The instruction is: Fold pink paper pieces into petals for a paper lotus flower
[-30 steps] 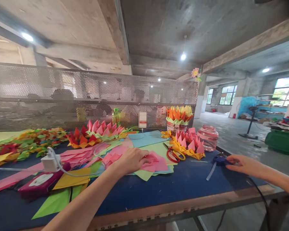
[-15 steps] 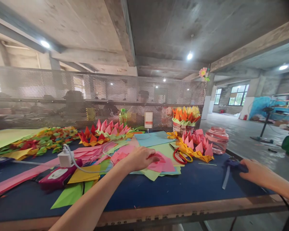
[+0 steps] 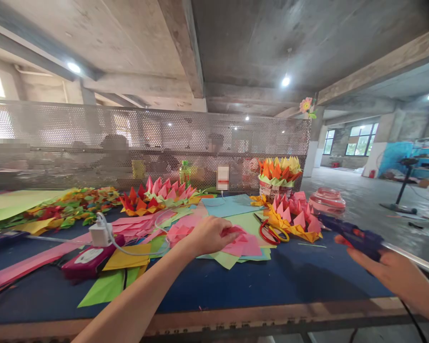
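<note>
My left hand [image 3: 214, 236] is over the middle of the table, its fingers closed on a piece of folded pink paper [image 3: 248, 244]. Sheets of green and blue paper lie under that piece. Off to the right, my right hand [image 3: 396, 269] grips a dark blue glue gun [image 3: 355, 233], raised above the tabletop with its nozzle pointing left. A pale glue stick [image 3: 414, 259] extends from the gun's rear. Between the hands lie red and yellow scissors [image 3: 271, 233], beside a pink and yellow folded-paper flower [image 3: 296, 216].
A clear plastic jar [image 3: 327, 200] stands behind the glue gun. At left are a purple power strip [image 3: 89, 259], a white charger [image 3: 100, 233] with its cable, and a pile of small coloured paper pieces [image 3: 78, 202]. A perforated metal panel [image 3: 186, 131] borders the table's back.
My right hand has taken hold of the glue gun and lifted it off the table, turning its nozzle leftward. My left hand stays at the pink paper.
</note>
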The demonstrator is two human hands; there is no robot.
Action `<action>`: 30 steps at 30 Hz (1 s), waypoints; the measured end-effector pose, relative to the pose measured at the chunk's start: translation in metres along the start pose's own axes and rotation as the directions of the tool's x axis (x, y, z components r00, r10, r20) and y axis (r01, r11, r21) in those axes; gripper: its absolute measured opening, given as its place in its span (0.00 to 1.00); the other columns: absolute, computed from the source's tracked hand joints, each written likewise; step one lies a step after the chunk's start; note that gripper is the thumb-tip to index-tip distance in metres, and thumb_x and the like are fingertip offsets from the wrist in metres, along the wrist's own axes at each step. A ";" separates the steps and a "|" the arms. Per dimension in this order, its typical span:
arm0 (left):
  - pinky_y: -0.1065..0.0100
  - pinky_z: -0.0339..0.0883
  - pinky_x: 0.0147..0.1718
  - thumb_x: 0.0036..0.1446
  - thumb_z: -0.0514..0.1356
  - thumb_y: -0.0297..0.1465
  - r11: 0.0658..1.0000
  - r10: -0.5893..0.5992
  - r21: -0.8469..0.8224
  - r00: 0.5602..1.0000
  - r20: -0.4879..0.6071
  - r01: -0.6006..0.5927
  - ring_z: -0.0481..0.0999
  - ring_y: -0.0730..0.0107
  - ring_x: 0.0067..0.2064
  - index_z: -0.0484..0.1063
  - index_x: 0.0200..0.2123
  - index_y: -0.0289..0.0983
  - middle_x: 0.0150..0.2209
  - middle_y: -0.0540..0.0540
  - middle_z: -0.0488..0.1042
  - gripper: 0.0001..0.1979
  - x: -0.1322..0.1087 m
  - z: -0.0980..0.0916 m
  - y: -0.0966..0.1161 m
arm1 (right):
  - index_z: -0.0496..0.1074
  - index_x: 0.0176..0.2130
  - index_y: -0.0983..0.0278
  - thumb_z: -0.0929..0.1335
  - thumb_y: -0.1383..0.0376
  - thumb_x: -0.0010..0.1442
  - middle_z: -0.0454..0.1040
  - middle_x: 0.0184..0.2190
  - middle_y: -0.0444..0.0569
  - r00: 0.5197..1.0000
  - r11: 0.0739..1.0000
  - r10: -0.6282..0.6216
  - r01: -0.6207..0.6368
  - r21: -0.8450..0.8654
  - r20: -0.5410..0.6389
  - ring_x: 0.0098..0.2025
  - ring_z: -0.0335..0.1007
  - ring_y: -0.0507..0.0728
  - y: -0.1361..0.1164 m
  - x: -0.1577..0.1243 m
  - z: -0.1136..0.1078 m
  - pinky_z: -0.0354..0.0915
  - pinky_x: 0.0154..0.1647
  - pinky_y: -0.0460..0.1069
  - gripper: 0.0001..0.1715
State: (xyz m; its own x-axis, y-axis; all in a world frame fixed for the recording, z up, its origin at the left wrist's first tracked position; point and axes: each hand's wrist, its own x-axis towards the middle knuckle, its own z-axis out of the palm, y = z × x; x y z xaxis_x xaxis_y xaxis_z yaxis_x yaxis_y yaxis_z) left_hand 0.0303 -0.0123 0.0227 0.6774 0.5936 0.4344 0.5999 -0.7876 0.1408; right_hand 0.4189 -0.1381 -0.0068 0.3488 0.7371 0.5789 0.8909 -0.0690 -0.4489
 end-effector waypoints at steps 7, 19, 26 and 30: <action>0.71 0.53 0.25 0.60 0.44 0.43 0.997 -0.048 0.059 0.997 -0.056 0.051 0.66 0.73 0.24 0.71 0.23 0.37 0.22 0.47 0.71 0.24 0.001 -0.003 -0.001 | 0.76 0.35 0.58 0.65 0.55 0.50 0.76 0.28 0.48 0.901 0.902 -0.294 0.152 0.403 0.318 0.32 0.71 0.61 -0.099 0.000 0.032 0.68 0.36 0.52 0.15; 0.71 0.49 0.24 0.59 0.45 0.34 0.973 -0.091 0.198 0.985 -0.146 0.119 0.62 0.75 0.24 0.66 0.18 0.36 0.18 0.49 0.67 0.20 0.002 -0.016 -0.016 | 0.73 0.36 0.64 0.64 0.67 0.51 0.71 0.24 0.44 0.739 0.708 -0.568 0.214 0.673 0.362 0.24 0.65 0.51 -0.153 0.038 0.087 0.62 0.23 0.44 0.12; 0.72 0.46 0.23 0.57 0.48 0.31 0.971 -0.058 0.220 0.987 -0.151 0.091 0.58 0.76 0.22 0.61 0.17 0.35 0.18 0.51 0.63 0.17 0.005 -0.011 -0.018 | 0.73 0.36 0.65 0.65 0.69 0.49 0.74 0.30 0.46 0.714 0.708 -0.589 0.229 0.668 0.379 0.31 0.70 0.55 -0.137 0.028 0.091 0.66 0.30 0.45 0.12; 0.72 0.48 0.24 0.56 0.49 0.30 0.966 -0.011 0.252 0.987 -0.159 0.052 0.60 0.75 0.24 0.63 0.18 0.35 0.19 0.50 0.65 0.15 0.005 -0.008 -0.015 | 0.74 0.35 0.65 0.65 0.69 0.50 0.75 0.30 0.46 0.727 0.702 -0.581 0.219 0.678 0.367 0.33 0.71 0.55 -0.130 0.030 0.091 0.67 0.32 0.46 0.11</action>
State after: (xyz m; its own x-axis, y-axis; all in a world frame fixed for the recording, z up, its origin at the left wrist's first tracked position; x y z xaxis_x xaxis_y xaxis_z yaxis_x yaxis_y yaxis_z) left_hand 0.0211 0.0014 0.0298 0.5942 0.5686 0.5690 0.7218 -0.6890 -0.0653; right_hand 0.2870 -0.0459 0.0069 -0.3705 0.8224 0.4318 0.5043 0.5685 -0.6500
